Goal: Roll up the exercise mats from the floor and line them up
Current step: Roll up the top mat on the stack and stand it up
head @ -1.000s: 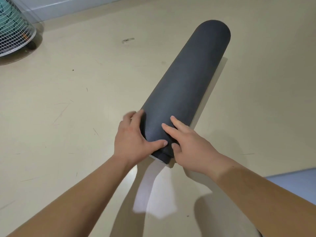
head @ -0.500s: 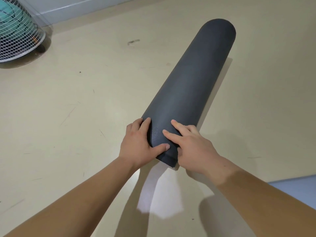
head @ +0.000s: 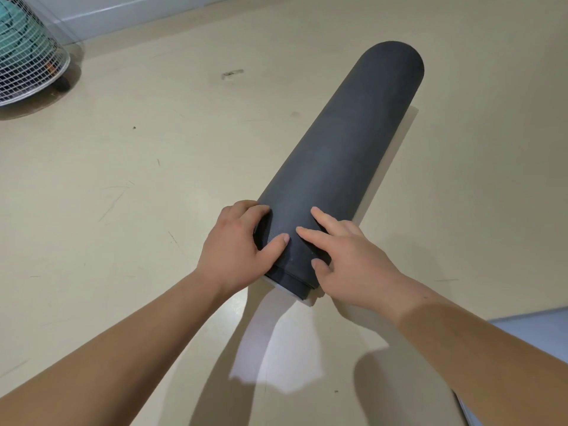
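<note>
Head: one rolled mat (head: pixel 338 167), two hands (head: pixel 236 250) (head: pixel 353 259)

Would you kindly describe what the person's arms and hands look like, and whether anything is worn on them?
The left forearm and right forearm are bare as far as the frame shows, with no sleeve in view. The left hand and the right hand wear no gloves. No ring, watch or band shows on the fingers or wrists, and the visible nails look short and unpainted.
</note>
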Demonstrator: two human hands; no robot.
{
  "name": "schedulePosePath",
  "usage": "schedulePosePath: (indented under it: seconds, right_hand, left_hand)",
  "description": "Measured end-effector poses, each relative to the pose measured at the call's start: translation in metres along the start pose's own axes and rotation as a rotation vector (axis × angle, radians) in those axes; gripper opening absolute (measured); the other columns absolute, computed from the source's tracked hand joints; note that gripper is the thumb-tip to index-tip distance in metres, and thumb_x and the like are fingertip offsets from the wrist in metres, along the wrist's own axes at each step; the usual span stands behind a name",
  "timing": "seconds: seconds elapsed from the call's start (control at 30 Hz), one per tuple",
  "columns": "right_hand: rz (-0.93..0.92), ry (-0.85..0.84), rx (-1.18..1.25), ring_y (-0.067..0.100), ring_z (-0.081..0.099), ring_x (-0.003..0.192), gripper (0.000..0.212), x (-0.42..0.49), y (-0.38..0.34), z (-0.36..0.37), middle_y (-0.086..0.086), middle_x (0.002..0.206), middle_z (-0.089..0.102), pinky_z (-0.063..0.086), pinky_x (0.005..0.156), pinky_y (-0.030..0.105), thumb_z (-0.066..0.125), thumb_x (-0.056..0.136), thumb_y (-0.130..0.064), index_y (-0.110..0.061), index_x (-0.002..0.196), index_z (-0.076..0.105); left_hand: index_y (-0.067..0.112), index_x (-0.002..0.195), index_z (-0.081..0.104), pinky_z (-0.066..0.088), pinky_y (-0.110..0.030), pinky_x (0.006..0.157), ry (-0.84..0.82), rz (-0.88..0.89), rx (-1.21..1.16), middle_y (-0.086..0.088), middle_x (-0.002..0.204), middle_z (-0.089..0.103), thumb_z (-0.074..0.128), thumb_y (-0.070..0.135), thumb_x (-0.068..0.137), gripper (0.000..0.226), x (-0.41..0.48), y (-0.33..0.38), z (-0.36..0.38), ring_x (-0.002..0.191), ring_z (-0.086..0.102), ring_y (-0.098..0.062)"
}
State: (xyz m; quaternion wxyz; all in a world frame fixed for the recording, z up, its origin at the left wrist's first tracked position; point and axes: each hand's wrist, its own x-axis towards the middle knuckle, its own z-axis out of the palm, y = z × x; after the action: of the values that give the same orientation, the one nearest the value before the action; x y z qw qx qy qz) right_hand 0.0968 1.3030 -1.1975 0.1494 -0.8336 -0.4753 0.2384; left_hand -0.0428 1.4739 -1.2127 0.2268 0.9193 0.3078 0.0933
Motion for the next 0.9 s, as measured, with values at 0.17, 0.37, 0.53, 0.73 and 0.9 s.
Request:
schedulePosePath:
  seconds: [0.17,0.37,0.53,0.73,0.9]
  right_hand:
    - [-0.006,0.08,0.05,0.009,0.021,0.151,0.051,-0.004,0.004,0.003,-0.02,0.171,0.015,0.048,0.107,0.04,0.052,0.103,-0.028,-0.042,0.152,0.047]
    - [0.029,0.077,0.173,0.008,0.034,0.149,0.051,-0.01,0.016,0.013,-0.021,0.168,0.024,0.043,0.113,0.034,0.053,0.104,-0.026,-0.044,0.152,0.047]
    - [-0.001,-0.103,0.08,0.008,0.034,0.144,0.065,-0.002,-0.004,0.018,-0.03,0.17,-0.003,0.05,0.102,0.035,0.05,0.103,-0.026,-0.055,0.157,0.029]
    - [0.038,-0.106,-0.131,0.015,0.027,0.142,0.073,0.011,-0.021,0.029,-0.019,0.173,-0.005,0.041,0.079,0.029,0.05,0.097,-0.025,-0.054,0.158,0.021]
    - [0.016,-0.123,-0.035,0.012,0.018,0.15,0.069,0.004,-0.018,0.019,-0.02,0.172,-0.009,0.046,0.099,0.033,0.05,0.103,-0.029,-0.052,0.16,0.02]
  left_hand:
    - [0.02,0.134,0.066,0.048,-0.034,0.099,0.016,0.08,0.054,0.001,0.138,0.062,0.065,0.06,0.087,0.062,-0.003,0.009,0.004,0.128,0.053,-0.025]
    - [0.028,0.124,0.061,0.053,-0.037,0.085,-0.113,-0.097,0.123,0.013,0.126,0.065,0.054,0.056,0.095,0.041,0.004,-0.002,0.002,0.119,0.059,-0.021]
    - [0.033,0.116,0.061,0.054,-0.037,0.086,-0.198,-0.21,-0.135,0.017,0.102,0.069,0.048,0.048,0.102,0.024,0.016,-0.038,-0.01,0.096,0.063,-0.012]
    - [0.037,0.153,0.045,0.048,-0.045,0.111,-0.232,-0.217,-0.247,0.019,0.142,0.058,0.044,0.065,0.097,0.063,0.012,-0.068,0.003,0.132,0.055,-0.013]
    - [0.033,0.132,0.06,0.051,-0.036,0.098,-0.173,-0.202,-0.222,0.014,0.125,0.065,0.047,0.047,0.101,0.036,0.016,-0.046,-0.009,0.116,0.061,-0.014]
